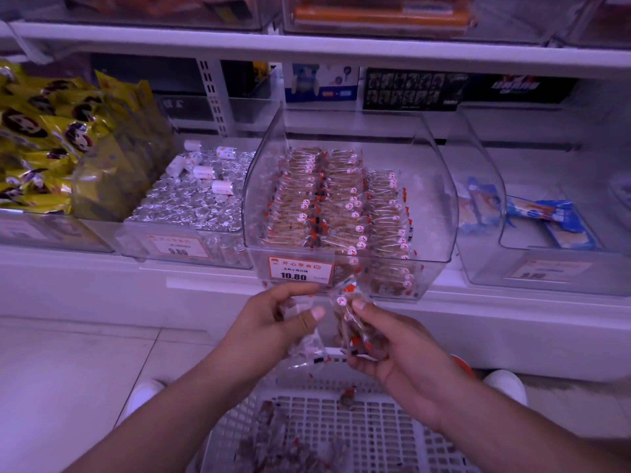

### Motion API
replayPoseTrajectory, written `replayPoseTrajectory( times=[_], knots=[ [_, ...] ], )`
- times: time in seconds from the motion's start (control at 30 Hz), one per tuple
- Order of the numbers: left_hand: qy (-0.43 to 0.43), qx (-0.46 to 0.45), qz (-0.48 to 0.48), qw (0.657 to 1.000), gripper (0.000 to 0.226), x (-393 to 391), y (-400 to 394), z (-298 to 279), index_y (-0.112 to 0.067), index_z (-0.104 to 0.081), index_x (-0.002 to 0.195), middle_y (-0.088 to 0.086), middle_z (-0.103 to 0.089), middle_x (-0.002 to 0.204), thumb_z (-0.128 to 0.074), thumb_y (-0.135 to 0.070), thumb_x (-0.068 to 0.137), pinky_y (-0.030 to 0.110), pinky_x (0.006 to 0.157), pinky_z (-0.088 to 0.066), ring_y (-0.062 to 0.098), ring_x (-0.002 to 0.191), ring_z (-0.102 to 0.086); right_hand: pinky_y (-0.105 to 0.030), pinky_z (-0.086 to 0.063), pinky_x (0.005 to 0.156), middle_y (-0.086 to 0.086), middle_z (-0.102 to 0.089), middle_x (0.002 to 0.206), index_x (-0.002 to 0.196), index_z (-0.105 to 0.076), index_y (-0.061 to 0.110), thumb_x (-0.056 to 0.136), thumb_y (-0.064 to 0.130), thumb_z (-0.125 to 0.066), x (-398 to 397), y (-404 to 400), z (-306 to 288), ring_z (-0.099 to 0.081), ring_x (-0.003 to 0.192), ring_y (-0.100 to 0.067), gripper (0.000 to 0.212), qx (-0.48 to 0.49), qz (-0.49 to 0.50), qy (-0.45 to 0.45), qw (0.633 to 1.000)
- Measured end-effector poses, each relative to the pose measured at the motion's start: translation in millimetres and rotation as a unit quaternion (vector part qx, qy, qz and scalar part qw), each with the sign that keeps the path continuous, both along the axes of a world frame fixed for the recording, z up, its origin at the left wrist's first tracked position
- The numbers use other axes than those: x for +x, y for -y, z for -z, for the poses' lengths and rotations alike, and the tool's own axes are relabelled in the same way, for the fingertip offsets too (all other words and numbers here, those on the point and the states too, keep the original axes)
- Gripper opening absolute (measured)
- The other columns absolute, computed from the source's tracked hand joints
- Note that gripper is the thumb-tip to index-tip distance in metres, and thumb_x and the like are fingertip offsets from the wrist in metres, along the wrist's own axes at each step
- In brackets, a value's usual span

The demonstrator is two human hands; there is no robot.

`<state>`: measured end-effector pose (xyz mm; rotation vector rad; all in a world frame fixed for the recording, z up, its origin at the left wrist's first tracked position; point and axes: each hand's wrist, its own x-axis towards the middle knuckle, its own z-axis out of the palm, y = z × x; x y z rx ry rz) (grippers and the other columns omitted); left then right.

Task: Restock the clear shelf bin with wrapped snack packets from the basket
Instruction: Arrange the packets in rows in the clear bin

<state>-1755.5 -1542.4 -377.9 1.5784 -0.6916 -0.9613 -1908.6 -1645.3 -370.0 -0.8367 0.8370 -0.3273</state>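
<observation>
I see the clear shelf bin sitting at the front edge of the lower shelf, pulled a little forward of its neighbours, its open top free from the front lip to the back wall. Three rows of wrapped snack packets fill it; the right-hand row stops short of the back wall, leaving bare floor there. To its left stands a bin of silver-wrapped rolls, and farther left the yellow bags; to its right a nearly bare bin holds blue packets. The upper shelf overhangs all of it, with clear room beneath.

The orange-framed price tag on the bin's front reads 10.80 (the Chinese header is too small for me to read surely). The tag on the silver bin looks like 8.80, blurred.

My left hand is just below the bin's front lip, fingers curled around a clear-wrapped packet. My right hand grasps a small bunch of packets, thumb pressed on top, fingers beneath. Both hover over the far rim of the white basket, where loose packets lie on its floor.
</observation>
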Motion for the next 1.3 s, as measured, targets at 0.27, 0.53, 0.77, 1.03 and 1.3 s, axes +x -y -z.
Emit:
replayPoseTrajectory(
  times=[0.27,0.53,0.77,1.03,1.3],
  knots=[
    [-0.159,-0.001,-0.136,0.978,0.021,-21,7,4,-0.019,-0.072,0.072,0.01,-0.058,0.069,-0.061,-0.002,0.079,0.026,0.052,-0.045,0.024,0.063,-0.055,-0.033,-0.048,0.062,-0.009,-0.068,0.079,0.086,-0.076,0.015,0.086,0.034,-0.061,1,-12,-3,-0.062,0.065,-0.021,0.024,0.094,0.002,0.065,0.993],
    [0.039,-0.119,-0.13,0.984,0.036,-39,5,-3,-0.02,-0.073,0.104,0.0,-0.076,0.087,-0.064,-0.025,0.07,0.023,0.058,-0.053,0.015,0.072,-0.072,-0.058,-0.04,0.106,-0.018,-0.065,0.112,0.121,-0.068,0.006,0.092,0.039,-0.051,4,-29,2,-0.063,0.097,-0.031,0.047,0.152,-0.068,0.087,0.982],
    [0.068,-0.094,-0.06,0.991,0.055,-47,-1,-6,-0.027,-0.065,0.127,-0.011,-0.074,0.114,-0.062,-0.037,0.073,0.028,0.093,-0.054,0.008,0.11,-0.068,-0.047,-0.052,0.092,-0.016,-0.068,0.11,0.106,-0.074,0.015,0.089,0.035,-0.057,-1,-19,-2,-0.065,0.085,-0.027,0.031,0.135,-0.08,0.111,0.981],
    [-0.194,-0.107,-0.134,0.966,0.06,-40,9,-10,-0.015,-0.07,0.121,0.011,-0.074,0.113,-0.039,-0.019,0.07,0.03,0.057,-0.054,0.026,0.086,-0.071,-0.036,-0.048,0.073,-0.018,-0.065,0.107,0.107,-0.074,0.011,0.082,0.033,-0.066,1,-21,-6,-0.058,0.09,-0.03,0.034,0.058,-0.052,0.071,0.994],
    [-0.351,-0.137,-0.173,0.91,0.062,-26,11,-17,0.004,-0.061,0.123,0.021,-0.065,0.111,-0.038,-0.02,0.07,0.04,0.078,-0.053,0.032,0.091,-0.064,-0.034,-0.048,0.067,-0.014,-0.068,0.106,0.111,-0.073,0.007,0.08,0.036,-0.065,0,-12,-9,-0.056,0.091,-0.03,0.043,0.088,-0.014,0.076,0.993]
  ],
)
